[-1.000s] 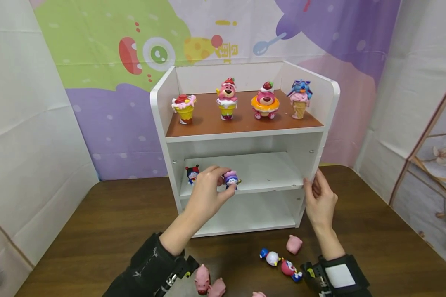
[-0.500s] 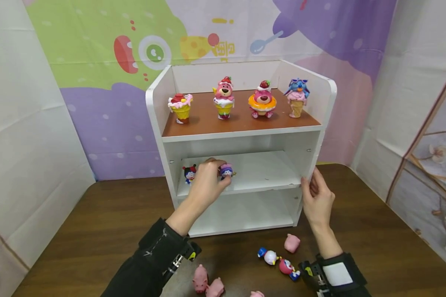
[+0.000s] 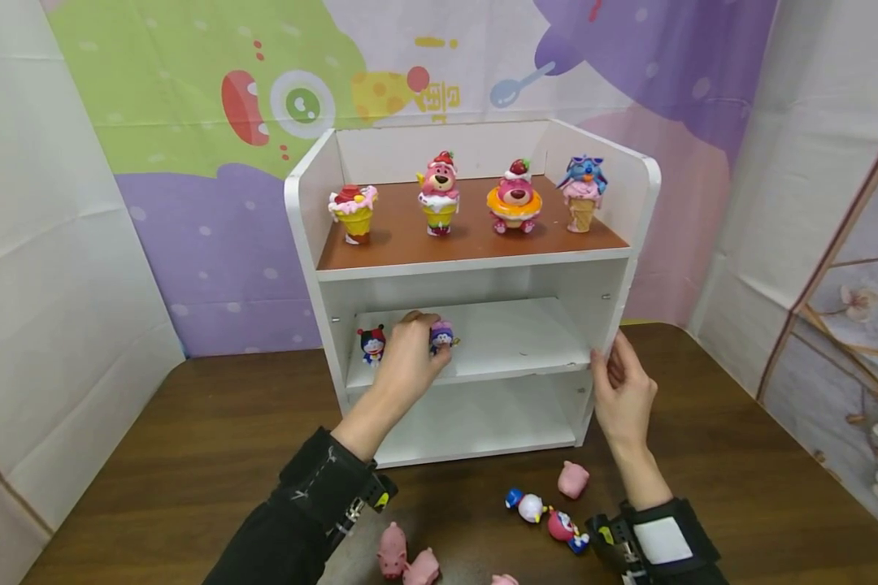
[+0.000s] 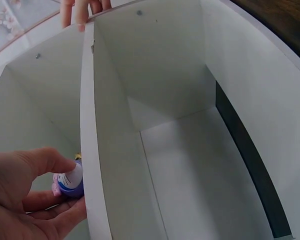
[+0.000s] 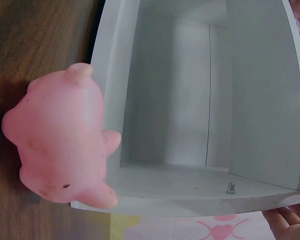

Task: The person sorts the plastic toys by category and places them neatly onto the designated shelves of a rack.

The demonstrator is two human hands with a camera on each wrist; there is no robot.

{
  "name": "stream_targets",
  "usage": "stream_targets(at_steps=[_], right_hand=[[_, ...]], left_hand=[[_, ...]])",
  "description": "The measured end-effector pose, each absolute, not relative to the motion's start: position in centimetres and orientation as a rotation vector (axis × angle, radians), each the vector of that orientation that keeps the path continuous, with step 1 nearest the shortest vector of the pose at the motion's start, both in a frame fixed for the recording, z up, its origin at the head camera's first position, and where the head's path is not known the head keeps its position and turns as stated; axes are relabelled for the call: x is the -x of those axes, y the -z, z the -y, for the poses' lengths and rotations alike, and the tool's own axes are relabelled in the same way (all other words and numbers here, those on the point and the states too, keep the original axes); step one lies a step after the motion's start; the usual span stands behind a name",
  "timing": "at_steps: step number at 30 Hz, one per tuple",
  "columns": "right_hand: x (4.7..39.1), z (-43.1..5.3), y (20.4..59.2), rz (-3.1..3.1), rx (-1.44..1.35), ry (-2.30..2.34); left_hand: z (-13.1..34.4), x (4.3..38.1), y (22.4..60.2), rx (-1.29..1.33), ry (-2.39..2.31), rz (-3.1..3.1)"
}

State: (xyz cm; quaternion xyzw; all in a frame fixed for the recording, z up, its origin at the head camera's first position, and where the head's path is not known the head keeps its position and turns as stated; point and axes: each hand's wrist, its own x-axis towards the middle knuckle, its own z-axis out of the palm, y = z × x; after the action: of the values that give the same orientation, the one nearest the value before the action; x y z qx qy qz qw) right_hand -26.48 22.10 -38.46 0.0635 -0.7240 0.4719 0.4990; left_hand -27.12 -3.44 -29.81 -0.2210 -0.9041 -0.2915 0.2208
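My left hand [image 3: 410, 357] pinches a small purple-and-white cartoon figurine [image 3: 442, 333] with a pink top, at the front of the white middle board [image 3: 512, 341]. In the left wrist view the thumb lies across the figurine's [image 4: 72, 180] white face, and the fingers are behind it. To its left stands a figurine with a black-and-red eared head [image 3: 371, 345]. My right hand [image 3: 623, 390] holds the right side panel of the white shelf [image 3: 475, 258], level with the middle board; its thumb is at the front edge and some fingers are hidden.
Four-in-a-row style top figures include an ice-cream cone [image 3: 354, 215] and a bear in an orange ring [image 3: 515, 199]. On the wooden table lie a pink pig [image 3: 573, 479], a blue-and-white figurine [image 3: 527, 505], a red-and-blue one [image 3: 567, 530] and more pigs [image 3: 393, 551].
My left hand has moved the purple figurine back and slightly left, from in front of the middle board to over it. The right hand keeps its place on the side panel.
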Motion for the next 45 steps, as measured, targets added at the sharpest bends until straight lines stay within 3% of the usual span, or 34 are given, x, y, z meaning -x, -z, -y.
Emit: stream_targets(at_steps=[14,25,36,45], right_hand=[[26.4,-22.1,38.4,1.755,-0.16,-1.136],[26.4,-22.1,38.2,1.742,-0.164,-1.148],[26.4,-22.1,38.5,1.749,-0.155,-1.137],[26.5,-22.2,38.4,1.752,-0.159,-1.151]], left_hand=[[3.5,26.9,30.1,0.6,0.802,2.454],[3.5,24.2,31.0,0.65,0.759,2.237],[1.7,20.1,33.7,0.881,0.68,2.047],[-0.5,19.7,37.6,1.225,0.533,2.368]])
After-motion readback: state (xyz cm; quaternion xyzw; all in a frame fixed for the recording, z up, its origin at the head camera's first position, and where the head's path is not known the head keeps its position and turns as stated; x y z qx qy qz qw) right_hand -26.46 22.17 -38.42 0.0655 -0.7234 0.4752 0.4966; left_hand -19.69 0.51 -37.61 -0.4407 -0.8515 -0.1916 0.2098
